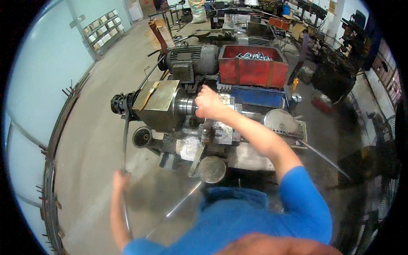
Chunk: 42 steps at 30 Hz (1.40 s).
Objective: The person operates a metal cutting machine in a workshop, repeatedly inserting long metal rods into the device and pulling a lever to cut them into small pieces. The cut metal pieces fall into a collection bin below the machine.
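Observation:
A small metal lathe stands in front of me, with its shiny spindle point(183, 106) coming out of a boxy headstock point(158, 98). My right hand point(208, 103) is closed at the end of the spindle, above the tool slide point(220, 132). Whatever its fingers grip there is hidden. On the left, my left hand point(121, 180) is wrapped around a long metal lever point(126, 142) that hangs from the pulley end point(121, 104) of the headstock. That hand is slightly blurred. A wooden-handled brush point(148, 97) lies on the headstock cover.
Behind the lathe are an electric motor point(192, 60) and a red bin point(253, 72) of small metal parts, above a blue tray point(259, 97). A round handwheel point(212, 169) and a thin rod point(325, 157) stick out near me. More machines fill the background.

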Each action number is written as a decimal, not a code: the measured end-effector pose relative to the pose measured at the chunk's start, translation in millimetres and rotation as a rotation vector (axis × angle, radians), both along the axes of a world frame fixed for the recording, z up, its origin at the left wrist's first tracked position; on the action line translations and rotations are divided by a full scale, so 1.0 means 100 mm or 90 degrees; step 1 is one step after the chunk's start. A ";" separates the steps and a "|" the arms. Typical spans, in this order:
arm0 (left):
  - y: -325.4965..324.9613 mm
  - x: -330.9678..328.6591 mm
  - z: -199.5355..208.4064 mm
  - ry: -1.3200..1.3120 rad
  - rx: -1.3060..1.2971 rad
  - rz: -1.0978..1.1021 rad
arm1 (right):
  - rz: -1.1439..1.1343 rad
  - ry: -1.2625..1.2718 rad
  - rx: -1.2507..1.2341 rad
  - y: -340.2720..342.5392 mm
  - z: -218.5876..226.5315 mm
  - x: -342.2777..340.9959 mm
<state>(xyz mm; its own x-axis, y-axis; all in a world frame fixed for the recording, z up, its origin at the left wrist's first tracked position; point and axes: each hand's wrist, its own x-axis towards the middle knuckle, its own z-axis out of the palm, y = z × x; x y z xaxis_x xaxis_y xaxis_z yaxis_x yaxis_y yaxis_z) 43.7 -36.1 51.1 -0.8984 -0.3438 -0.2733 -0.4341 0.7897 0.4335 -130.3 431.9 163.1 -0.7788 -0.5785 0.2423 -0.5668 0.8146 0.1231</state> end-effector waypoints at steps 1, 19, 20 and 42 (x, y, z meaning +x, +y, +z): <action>-0.02 -0.02 -0.05 0.045 0.070 0.007 | 0.017 0.033 -0.034 0.12 0.18 0.02; -0.37 -0.28 -0.32 0.114 0.255 -0.071 | -0.375 0.059 -0.473 3.06 -0.17 0.86; -0.25 -0.29 -0.14 0.087 0.259 -0.081 | -0.470 0.031 -0.486 3.27 -0.28 1.06; -0.48 -0.76 -0.55 0.271 0.230 0.018 | -1.094 -0.159 -0.434 4.50 -1.25 2.49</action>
<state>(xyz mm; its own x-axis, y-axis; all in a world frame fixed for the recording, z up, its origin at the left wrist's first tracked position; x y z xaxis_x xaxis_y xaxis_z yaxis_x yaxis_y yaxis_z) -31.9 -84.1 -3.7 -0.9468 -0.3217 0.0061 -0.1813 0.5488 0.8160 118.2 882.1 37.8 -0.3801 0.9153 -0.1334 0.8742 0.3084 -0.3751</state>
